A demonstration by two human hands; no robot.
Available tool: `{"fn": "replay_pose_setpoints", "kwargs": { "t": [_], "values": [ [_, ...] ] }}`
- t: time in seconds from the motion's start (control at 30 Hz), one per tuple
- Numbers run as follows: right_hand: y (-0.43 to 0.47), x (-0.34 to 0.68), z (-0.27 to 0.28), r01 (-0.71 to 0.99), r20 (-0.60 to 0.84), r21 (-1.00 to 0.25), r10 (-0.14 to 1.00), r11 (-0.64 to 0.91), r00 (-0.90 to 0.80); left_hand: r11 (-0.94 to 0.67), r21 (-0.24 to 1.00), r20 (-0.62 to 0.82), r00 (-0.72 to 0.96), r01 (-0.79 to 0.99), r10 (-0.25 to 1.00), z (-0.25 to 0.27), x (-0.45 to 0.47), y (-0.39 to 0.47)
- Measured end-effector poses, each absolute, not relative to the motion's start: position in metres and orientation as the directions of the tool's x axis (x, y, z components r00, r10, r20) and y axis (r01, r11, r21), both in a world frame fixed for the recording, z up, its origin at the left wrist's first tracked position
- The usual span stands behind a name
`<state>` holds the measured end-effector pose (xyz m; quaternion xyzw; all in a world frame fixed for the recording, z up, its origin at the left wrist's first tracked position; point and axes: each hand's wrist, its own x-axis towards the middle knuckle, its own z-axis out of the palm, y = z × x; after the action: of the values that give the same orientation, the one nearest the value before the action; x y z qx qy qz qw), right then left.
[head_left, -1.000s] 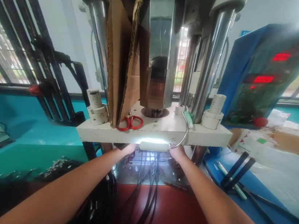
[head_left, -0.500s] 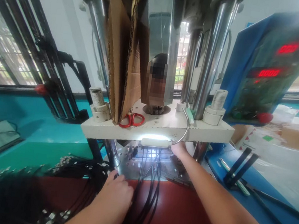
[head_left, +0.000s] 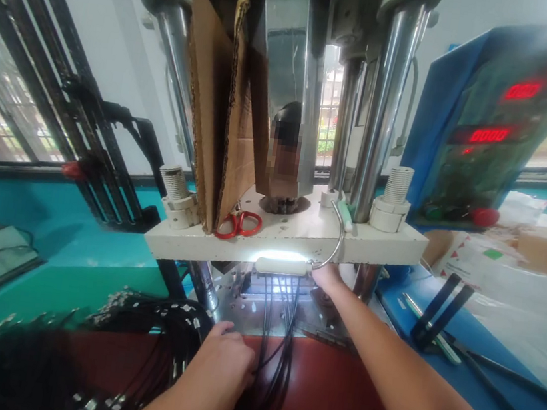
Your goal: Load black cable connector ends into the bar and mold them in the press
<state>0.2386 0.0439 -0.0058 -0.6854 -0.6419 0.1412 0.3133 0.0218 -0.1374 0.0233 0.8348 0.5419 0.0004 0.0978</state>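
Observation:
Several black cables (head_left: 285,368) run from under the lit white lamp (head_left: 283,267) down over a dark red surface (head_left: 329,394). My left hand (head_left: 226,367) is low at the left edge of these cables, palm down, fingers curled against them and thumb pointing up and away; its fingertips are partly hidden. My right hand (head_left: 325,278) reaches under the press's white plate (head_left: 374,245), beside the lamp's right end. Its fingers are hidden behind the lamp and plate edge. Behind the lamp, the cables' upper ends lie over a metal bed (head_left: 235,304).
Red-handled scissors (head_left: 239,225) and cardboard sheets (head_left: 241,127) are on the plate. A large heap of black cables with metal ends (head_left: 178,317) lies left. On the right are a blue control box (head_left: 446,120) with red digits and a blue surface (head_left: 399,322) holding tools.
My left hand has moved slightly right and down, closer to the hanging cables, with its thumb now further from the fingers. My right hand stays under the plate. The view has shifted slightly.

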Motion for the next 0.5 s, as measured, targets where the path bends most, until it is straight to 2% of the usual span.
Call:
{"fn": "replay_pose_setpoints", "kwargs": {
  "t": [0.27, 0.5],
  "values": [
    [0.053, 0.243, -0.02, 0.744, 0.154, -0.668, 0.973, -0.026, 0.172, -0.349, 0.263, -0.107, 0.387, 0.899, 0.916, 0.033, 0.032, -0.132],
    [0.057, 0.244, -0.026, 0.727, 0.166, -0.685, 0.963, -0.044, 0.214, -0.391, 0.142, -0.182, 0.412, 0.909, 0.893, 0.031, 0.04, -0.132]
  ]
}}
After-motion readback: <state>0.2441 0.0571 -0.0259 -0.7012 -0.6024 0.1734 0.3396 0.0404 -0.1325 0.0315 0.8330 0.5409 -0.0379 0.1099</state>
